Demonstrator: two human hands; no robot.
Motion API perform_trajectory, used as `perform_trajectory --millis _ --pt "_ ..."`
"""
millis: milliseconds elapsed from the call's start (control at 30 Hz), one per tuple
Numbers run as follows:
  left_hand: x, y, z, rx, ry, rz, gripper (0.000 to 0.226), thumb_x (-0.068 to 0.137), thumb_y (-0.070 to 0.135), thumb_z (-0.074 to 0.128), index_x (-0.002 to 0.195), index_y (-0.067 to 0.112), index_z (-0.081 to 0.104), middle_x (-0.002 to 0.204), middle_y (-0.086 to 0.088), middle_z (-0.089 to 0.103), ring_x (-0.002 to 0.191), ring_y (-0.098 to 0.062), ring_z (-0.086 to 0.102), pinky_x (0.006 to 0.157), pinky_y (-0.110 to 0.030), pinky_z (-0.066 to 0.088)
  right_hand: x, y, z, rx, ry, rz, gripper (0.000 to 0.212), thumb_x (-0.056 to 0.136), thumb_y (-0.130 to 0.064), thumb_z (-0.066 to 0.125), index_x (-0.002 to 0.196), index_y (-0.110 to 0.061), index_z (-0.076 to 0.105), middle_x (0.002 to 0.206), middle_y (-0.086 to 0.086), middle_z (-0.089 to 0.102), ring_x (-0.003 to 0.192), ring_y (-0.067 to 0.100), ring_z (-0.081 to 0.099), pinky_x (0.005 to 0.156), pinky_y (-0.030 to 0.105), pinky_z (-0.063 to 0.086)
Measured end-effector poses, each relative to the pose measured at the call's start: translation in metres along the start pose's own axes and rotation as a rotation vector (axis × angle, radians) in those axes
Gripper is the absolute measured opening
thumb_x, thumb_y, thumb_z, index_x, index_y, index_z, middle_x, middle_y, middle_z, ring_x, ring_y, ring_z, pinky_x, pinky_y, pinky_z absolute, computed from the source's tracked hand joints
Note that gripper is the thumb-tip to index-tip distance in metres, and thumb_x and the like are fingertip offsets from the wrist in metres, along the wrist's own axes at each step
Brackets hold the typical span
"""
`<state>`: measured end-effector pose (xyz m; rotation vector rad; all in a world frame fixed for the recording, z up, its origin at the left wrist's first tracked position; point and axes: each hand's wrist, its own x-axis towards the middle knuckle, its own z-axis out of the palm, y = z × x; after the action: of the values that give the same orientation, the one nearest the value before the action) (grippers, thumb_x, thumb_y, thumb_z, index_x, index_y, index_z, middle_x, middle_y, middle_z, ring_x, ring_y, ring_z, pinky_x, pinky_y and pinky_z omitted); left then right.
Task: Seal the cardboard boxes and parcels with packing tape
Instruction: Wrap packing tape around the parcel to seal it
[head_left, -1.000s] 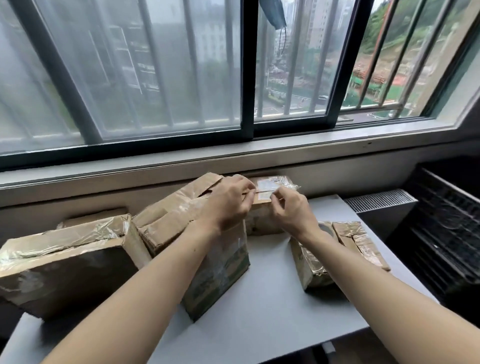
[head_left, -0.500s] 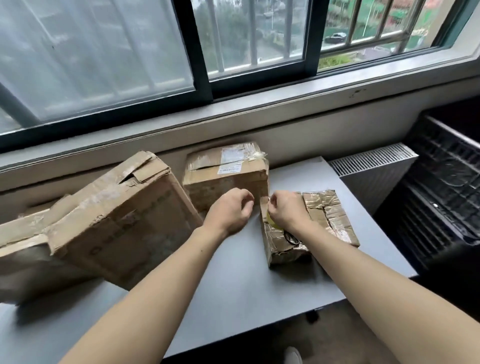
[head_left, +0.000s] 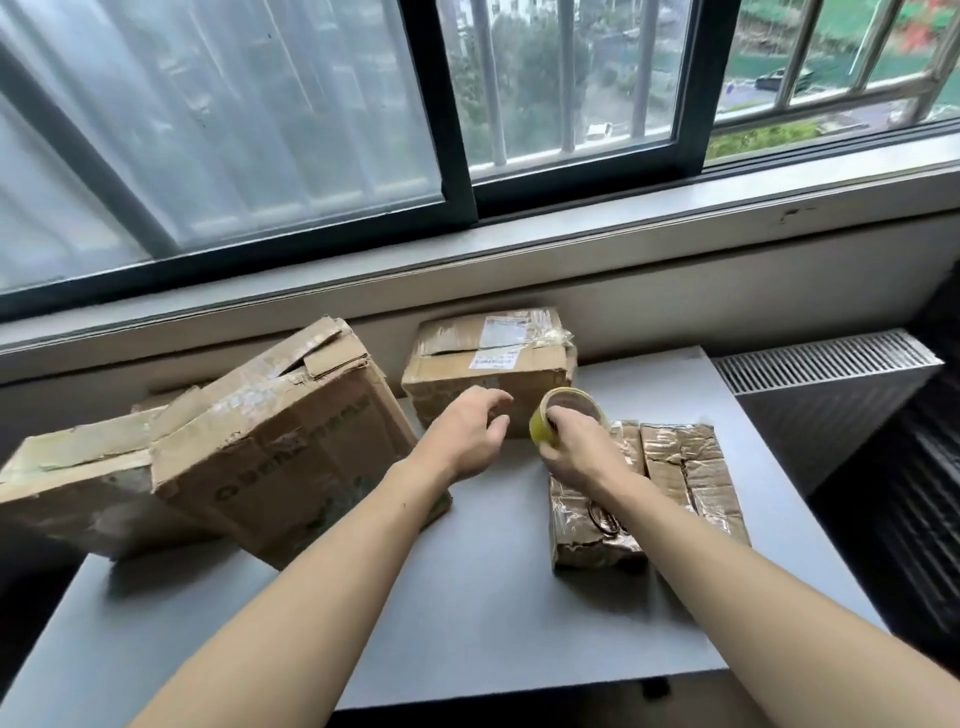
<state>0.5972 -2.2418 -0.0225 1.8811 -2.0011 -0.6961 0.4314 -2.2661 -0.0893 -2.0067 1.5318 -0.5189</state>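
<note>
My right hand (head_left: 576, 449) grips a roll of yellowish packing tape (head_left: 566, 410) just above a small flat parcel (head_left: 680, 483) wrapped in shiny tape at the right of the grey table (head_left: 467, 613). My left hand (head_left: 467, 436) hovers beside the roll with fingers apart, holding nothing. Behind both hands stands a small cardboard box (head_left: 488, 358) with white labels on its top. A large worn carton (head_left: 291, 441) leans at the left, resting on another taped box (head_left: 72, 478).
Something like scissor handles (head_left: 605, 519) lies on the flat parcel under my right forearm. A white radiator (head_left: 826, 374) and a dark rack (head_left: 924, 493) stand to the right of the table. The window sill (head_left: 519, 249) runs behind the boxes.
The view tilted down. My hands came off the labelled box and moved to the flat parcel; my right hand lifted the tape roll from it, and my left hand opened.
</note>
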Motion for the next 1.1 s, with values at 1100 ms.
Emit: perform_trajectory --millis 1100 --pt "-0.07 -0.068 -0.226 -0.208 0.765 0.107 0.006 0.094 0.015 0.065 0.089 0.014 0.064 0.087 -0.002 0.066 0.081 -0.019 0.061 0.071 -0.028 0.048 0.026 -0.28 -0.021 0.544 0.02 -0.558 0.019 0.093 -0.024 0.057 0.107 -0.012 0.063 0.078 -0.001 0.072 0.07 0.023 0.07 0.066 0.047 0.058"
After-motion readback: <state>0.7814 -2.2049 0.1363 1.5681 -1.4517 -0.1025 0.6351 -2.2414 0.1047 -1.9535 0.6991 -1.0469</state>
